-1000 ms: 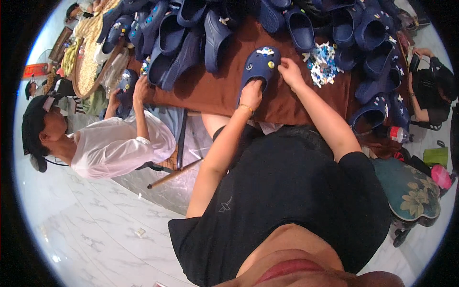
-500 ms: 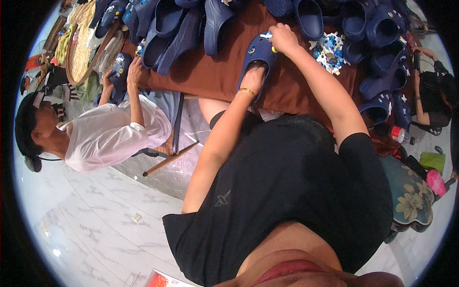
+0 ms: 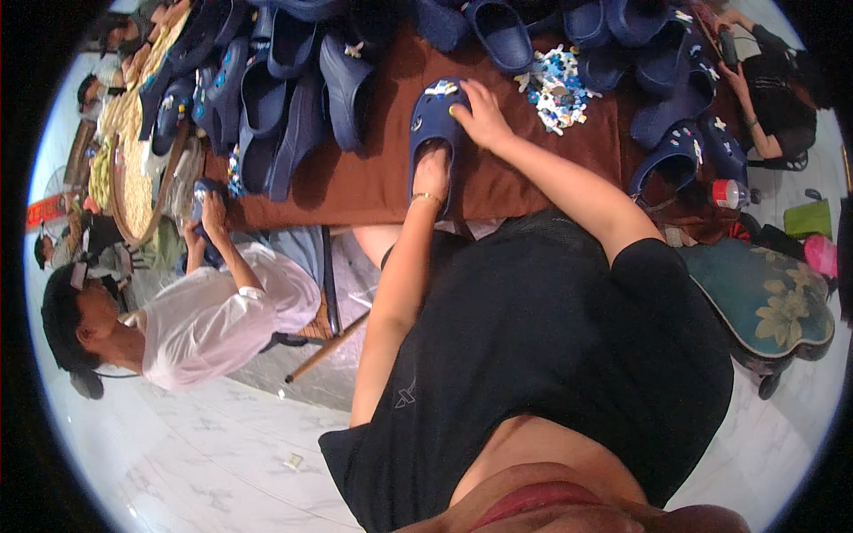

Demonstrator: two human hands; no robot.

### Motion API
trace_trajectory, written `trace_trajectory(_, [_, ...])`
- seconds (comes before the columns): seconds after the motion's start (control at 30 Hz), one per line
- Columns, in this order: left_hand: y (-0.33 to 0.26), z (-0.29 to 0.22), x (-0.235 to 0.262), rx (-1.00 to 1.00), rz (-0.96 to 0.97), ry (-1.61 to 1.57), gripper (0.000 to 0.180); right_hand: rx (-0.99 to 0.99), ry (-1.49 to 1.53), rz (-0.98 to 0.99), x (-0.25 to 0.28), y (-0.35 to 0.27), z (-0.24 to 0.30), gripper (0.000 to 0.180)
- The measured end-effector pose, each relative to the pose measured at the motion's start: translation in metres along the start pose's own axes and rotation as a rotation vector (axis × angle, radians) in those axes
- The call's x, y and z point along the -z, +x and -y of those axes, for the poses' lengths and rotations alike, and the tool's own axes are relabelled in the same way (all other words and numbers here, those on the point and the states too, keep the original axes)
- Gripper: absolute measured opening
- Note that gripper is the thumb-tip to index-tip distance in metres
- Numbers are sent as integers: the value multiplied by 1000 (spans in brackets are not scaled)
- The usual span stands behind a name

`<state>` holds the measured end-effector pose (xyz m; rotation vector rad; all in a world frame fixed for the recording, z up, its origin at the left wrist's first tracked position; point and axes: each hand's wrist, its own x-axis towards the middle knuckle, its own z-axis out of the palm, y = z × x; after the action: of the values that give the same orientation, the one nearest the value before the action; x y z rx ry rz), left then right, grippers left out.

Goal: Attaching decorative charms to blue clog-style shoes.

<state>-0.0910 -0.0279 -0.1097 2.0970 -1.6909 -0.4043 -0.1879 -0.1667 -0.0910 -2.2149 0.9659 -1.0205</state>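
A navy clog (image 3: pixel 434 120) is at the near part of the brown-covered table, toe pointing away from me. My left hand (image 3: pixel 433 169) is pushed into its foot opening and holds it from inside; the fingers are hidden. At the right of the toe, my right hand (image 3: pixel 481 115) grips the clog's edge, its fingers curled along the side. White and dark charms (image 3: pixel 442 89) sit on top of the toe, beside my fingertips. A heap of small blue, white and yellow charms (image 3: pixel 560 91) lies beyond my right hand.
Many navy clogs (image 3: pixel 345 93) crowd the table's far side and both ends. On the left, a person in a white shirt (image 3: pixel 222 306) handles another clog. A bottle with a red label (image 3: pixel 729 194) and a floral stool seat (image 3: pixel 769 298) are on the right.
The whole view has shifted, so the table and clogs appear farther left. My right hand has come off the toe's charms to the clog's side, leaving the charms uncovered.
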Motion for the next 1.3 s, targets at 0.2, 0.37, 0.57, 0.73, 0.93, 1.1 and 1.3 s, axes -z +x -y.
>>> trace_trajectory(0.2, [-5,-13,9,136,-264,-184,47,-391,265,519,49,-71,32,70])
trace_trajectory(0.37, [20,-65,24,-23,-398,-210,35,-483,359,673,84,-79,68,72])
trace_trajectory(0.57, [31,-150,102,-559,-352,-398,42,-266,534,-43,99,-17,28,51])
trace_trajectory(0.73, [8,-143,96,-453,-344,-426,42,-441,611,-221,185,107,-1,32])
trace_trajectory(0.93, [-7,-79,71,-224,-334,-385,43,-462,922,-65,176,110,-51,11])
trace_trajectory(1.1, [-6,-3,80,3,-600,-29,56,-628,674,639,85,13,-8,19])
trace_trajectory(1.3, [20,43,111,373,-596,73,73,-796,455,895,46,-24,-17,18])
